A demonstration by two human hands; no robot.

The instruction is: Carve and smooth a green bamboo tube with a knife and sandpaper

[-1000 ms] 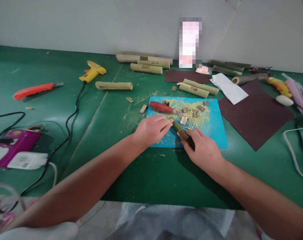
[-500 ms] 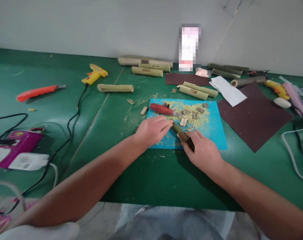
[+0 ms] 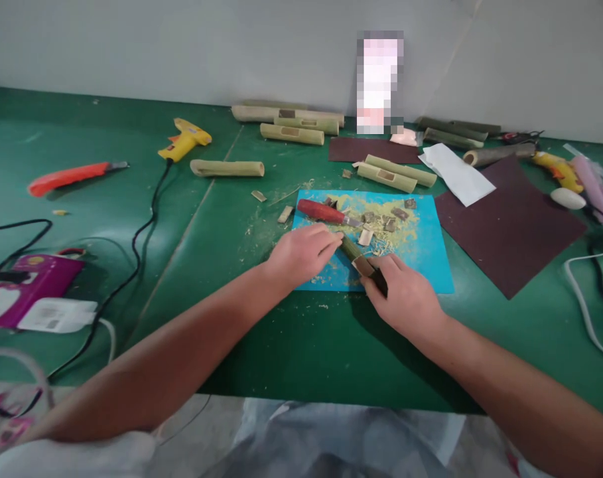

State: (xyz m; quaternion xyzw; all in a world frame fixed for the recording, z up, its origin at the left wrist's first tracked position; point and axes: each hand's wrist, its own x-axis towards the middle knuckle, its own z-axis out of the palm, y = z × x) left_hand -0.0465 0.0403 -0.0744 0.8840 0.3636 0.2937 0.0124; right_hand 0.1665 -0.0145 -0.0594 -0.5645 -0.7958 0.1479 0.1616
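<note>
A dark green bamboo tube (image 3: 351,250) with a pale cut patch lies slantwise between my hands, over a blue mat (image 3: 430,265). My right hand (image 3: 408,292) is closed around its near end. At the far end, the fingers of my left hand (image 3: 304,255) are pinched together on the tube; their tips are partly hidden. Just beyond my left hand rests a red-handled chisel (image 3: 324,211). Sawdust, shavings and several small bamboo chips (image 3: 365,237) are scattered over the mat.
Cut bamboo tubes (image 3: 291,134) lie toward the wall, and another tube (image 3: 227,168) sits left. A yellow glue gun (image 3: 184,141), orange utility knife (image 3: 69,178) and purple power strip (image 3: 47,285) with cables occupy the left. Brown sandpaper (image 3: 513,232) and white paper (image 3: 458,174) lie right.
The view has tilted slightly downward, so things on the table sit a little higher in the picture. Both hands keep their places on the bamboo tube.
</note>
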